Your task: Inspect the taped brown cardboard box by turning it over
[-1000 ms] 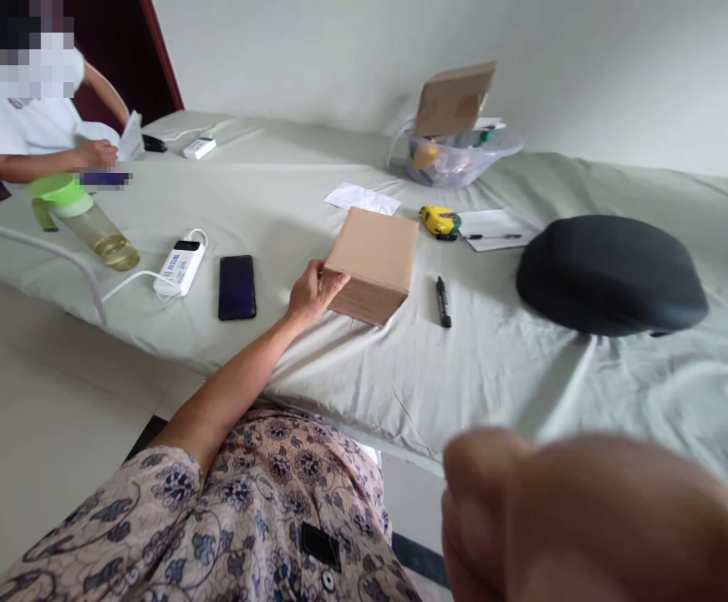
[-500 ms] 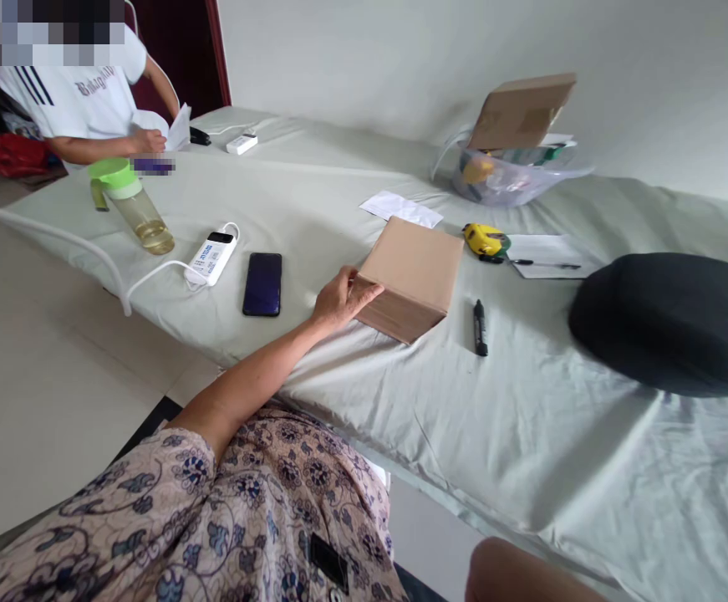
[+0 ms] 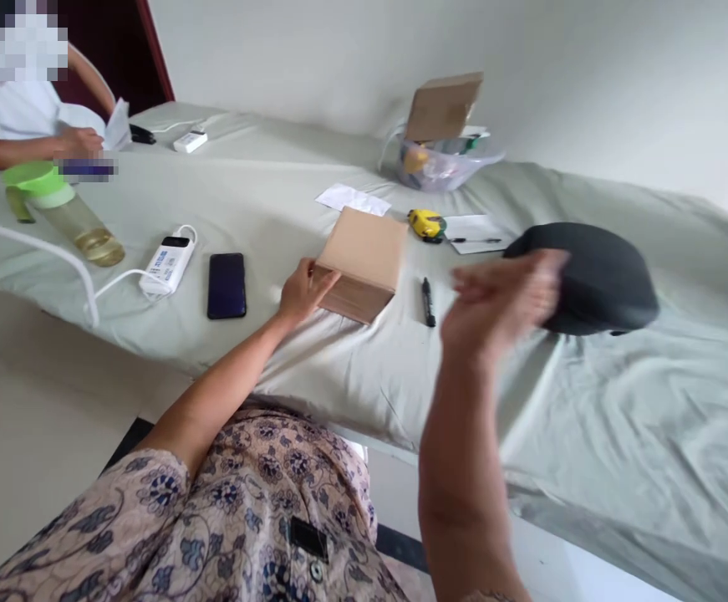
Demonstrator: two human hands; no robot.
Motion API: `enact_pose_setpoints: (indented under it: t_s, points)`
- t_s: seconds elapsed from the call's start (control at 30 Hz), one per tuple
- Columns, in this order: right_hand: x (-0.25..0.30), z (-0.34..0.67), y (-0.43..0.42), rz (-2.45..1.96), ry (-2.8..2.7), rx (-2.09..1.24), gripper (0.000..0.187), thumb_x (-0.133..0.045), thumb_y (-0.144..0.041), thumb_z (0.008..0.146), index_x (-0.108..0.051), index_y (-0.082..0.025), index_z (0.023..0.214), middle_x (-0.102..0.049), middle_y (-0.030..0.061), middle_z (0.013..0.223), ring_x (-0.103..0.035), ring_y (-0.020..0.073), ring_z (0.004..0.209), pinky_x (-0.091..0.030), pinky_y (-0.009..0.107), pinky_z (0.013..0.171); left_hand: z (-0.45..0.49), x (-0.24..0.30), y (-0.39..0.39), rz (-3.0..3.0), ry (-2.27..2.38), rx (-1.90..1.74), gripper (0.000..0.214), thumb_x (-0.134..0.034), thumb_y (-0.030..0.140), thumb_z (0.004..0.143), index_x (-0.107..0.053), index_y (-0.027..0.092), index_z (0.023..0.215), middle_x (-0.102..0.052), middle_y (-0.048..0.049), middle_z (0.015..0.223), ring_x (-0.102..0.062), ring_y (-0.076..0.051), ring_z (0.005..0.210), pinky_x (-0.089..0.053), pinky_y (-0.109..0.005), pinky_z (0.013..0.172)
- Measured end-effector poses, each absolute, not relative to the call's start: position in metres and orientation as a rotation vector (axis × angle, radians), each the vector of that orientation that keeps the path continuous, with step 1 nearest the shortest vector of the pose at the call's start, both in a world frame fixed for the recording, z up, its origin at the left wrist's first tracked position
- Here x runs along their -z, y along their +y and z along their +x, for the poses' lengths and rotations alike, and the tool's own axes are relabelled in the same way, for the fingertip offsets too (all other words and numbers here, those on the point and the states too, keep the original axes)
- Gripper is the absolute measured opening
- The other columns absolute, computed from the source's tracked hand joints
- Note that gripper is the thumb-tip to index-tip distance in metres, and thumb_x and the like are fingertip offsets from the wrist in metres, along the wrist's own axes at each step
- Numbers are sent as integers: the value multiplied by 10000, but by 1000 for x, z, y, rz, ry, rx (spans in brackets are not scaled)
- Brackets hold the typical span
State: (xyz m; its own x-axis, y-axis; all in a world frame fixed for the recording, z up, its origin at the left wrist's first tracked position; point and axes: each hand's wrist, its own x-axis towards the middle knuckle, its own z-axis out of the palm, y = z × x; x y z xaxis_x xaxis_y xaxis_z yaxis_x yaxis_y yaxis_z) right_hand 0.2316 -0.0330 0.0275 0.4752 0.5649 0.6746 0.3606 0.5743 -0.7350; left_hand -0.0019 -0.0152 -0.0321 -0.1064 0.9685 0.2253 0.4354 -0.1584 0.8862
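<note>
A closed brown cardboard box (image 3: 364, 242) sits on the cloth-covered table in front of me. My left hand (image 3: 304, 293) grips its left side, thumb along the near top edge and fingers behind the corner. Raised over the table to the right is my right hand (image 3: 495, 301), blurred by motion, with its fingers stretched out and nothing seen in it. Between box and right hand lies a black marker (image 3: 427, 302). The right hand partly covers a black hat (image 3: 608, 276). Beyond the box are a yellow tape measure (image 3: 425, 224) and white paper with a pen (image 3: 476, 234).
To the left are a dark phone (image 3: 226, 286), a white power strip (image 3: 168, 266) and a green-lidded jug (image 3: 66, 209). A clear plastic basket (image 3: 445, 167) holding a cardboard piece stands near the wall. Another person (image 3: 12, 117) holds paper at far left.
My right arm has swung up from the bottom edge to over the table near the hat. The view has shifted right. My left hand stays on the box.
</note>
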Motion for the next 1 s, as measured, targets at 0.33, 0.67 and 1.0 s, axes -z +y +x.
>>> enact_pose_setpoints:
  t_s: [0.33, 0.67, 1.0]
  points:
    - [58, 216, -12, -1147, -1548, -349, 613, -467, -729, 946, -633, -257, 1300, -578, 138, 1376, -592, 270, 1218, -555, 420, 914, -10, 40, -3, 1590, 1457, -1396, 489, -581, 623, 908, -566, 221, 1186, -694, -92, 1104, -668, -251, 1031, -528, -341, 878]
    - [59, 182, -25, -1095, -1621, -104, 430, -612, -621, 937, -702, -249, 1135, -628, 68, 976, -615, 237, 918, -532, 425, 906, -12, 52, 2, 1962, 1481, -1645, 682, -336, 692, 984, -483, 239, 1472, -380, -173, 1584, -376, -309, 1496, -335, -480, 1239]
    - [52, 179, -23, -1152, -1569, 62, 392, -591, -584, 964, -780, -240, 970, -656, 42, 838, -603, 195, 757, -484, 364, 795, -6, 50, -4, 2423, 1226, -1529, 606, -428, 688, 958, -672, 210, 1239, -410, -155, 1560, -262, -362, 1550, -286, -599, 1256]
